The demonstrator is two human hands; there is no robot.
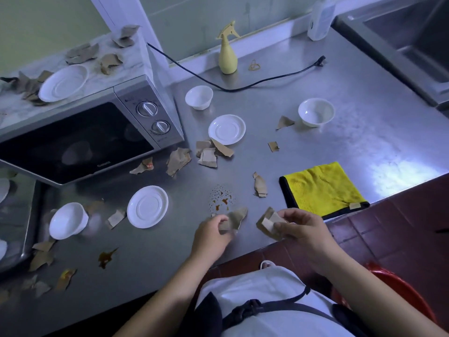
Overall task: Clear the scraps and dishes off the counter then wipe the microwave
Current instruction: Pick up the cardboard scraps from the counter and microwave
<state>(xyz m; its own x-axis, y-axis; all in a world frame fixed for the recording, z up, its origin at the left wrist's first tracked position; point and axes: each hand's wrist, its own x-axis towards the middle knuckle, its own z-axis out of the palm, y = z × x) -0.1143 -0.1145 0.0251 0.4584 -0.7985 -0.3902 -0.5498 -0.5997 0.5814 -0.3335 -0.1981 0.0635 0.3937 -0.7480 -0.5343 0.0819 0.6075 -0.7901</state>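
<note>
Near the steel counter's [328,88] front edge, my left hand [212,233] grips a torn brown cardboard scrap [237,217]. My right hand [303,227] holds a bundle of brown scraps [267,223] just above the edge. Several more scraps [206,154] lie scattered across the counter and on top of the silver microwave [80,139] at the left. White saucers [227,129] [147,206] and small white bowls [199,97] [315,111] [68,221] stand among them. Another saucer [63,82] sits on the microwave's top.
A folded yellow cloth [323,188] lies at the front right. A yellow spray bottle [227,54], a rubber band [254,65] and a black power cord [243,87] are at the back. Brown spills [222,199] [105,257] stain the counter. A sink [413,37] is far right, a red bin [398,288] below.
</note>
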